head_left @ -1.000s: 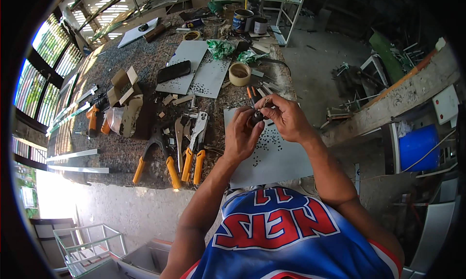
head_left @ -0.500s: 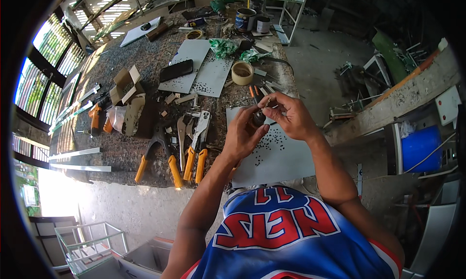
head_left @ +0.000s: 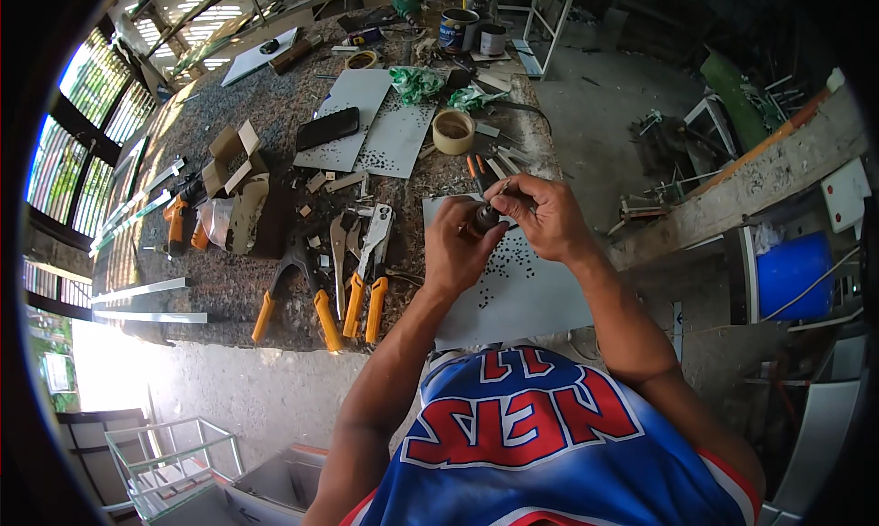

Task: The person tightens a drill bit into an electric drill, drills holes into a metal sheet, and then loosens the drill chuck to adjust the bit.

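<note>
My left hand (head_left: 461, 251) and my right hand (head_left: 540, 213) meet over a grey metal sheet with punched holes (head_left: 522, 292) lying at the near edge of the stone worktable (head_left: 229, 288). Between the fingertips of both hands sits a small dark cylindrical part (head_left: 484, 218); both hands pinch it. What the part is exactly, I cannot make out. Just left of my left hand lie yellow-handled tin snips (head_left: 366, 270) and orange-handled pliers (head_left: 293, 283).
Further back lie two more perforated sheets (head_left: 394, 137), a black phone (head_left: 327, 128), a roll of tape (head_left: 453, 132), a cardboard box (head_left: 233, 151), cans (head_left: 458, 30) and green rags (head_left: 417, 82). A blue barrel (head_left: 792, 270) stands at the right, window grilles at the left.
Both hands stay together on the small part over the sheet, with only slight shifts of the fingers. Nothing on the table has moved.
</note>
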Demonstrator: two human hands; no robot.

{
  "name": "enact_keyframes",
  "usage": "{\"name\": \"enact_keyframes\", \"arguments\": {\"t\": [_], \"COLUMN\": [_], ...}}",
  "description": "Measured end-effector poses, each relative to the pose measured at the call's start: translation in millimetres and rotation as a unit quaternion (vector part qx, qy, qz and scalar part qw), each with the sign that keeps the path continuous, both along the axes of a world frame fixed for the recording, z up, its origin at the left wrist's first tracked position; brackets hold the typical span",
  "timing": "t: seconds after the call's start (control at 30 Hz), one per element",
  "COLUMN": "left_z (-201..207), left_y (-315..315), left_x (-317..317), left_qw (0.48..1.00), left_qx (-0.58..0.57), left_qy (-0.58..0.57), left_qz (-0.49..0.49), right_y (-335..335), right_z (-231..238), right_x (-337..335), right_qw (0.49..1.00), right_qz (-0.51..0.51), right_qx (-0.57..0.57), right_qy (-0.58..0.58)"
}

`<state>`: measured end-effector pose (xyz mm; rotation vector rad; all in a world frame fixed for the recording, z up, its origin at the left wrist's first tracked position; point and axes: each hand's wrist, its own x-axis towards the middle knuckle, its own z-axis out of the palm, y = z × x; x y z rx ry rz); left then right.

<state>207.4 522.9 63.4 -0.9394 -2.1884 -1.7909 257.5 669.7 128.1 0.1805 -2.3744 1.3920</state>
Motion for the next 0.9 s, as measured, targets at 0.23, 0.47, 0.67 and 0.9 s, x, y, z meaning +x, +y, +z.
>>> {"name": "enact_keyframes", "arguments": {"t": [0.23, 0.47, 0.67, 0.9], "left_z": [-6.1, 9.3, -13.5, -5.4], "left_y": [0.8, -7.9, -4.3, -3.4], "left_x": [6.6, 7.0, 0.3, 4.4], "left_qw": [0.995, 0.997, 0.999, 0.998], "left_qx": [0.012, -0.02, -0.012, -0.014], "left_qy": [-0.093, -0.042, -0.014, -0.051], "left_qz": [0.029, -0.058, -0.028, -0.026], "right_y": [1.6, 4.7, 3.1, 5.7], "right_z": [-5.8, -8.2, -2.1, -3.5], "right_x": [1.4, 1.1, 1.2, 0.3], "right_qw": [0.999, 1.0, 1.0, 0.999], "right_qz": [0.012, 0.016, 0.013, 0.017], "right_qx": [0.028, 0.008, 0.019, 0.031], "right_qy": [0.013, 0.022, -0.013, -0.009]}}
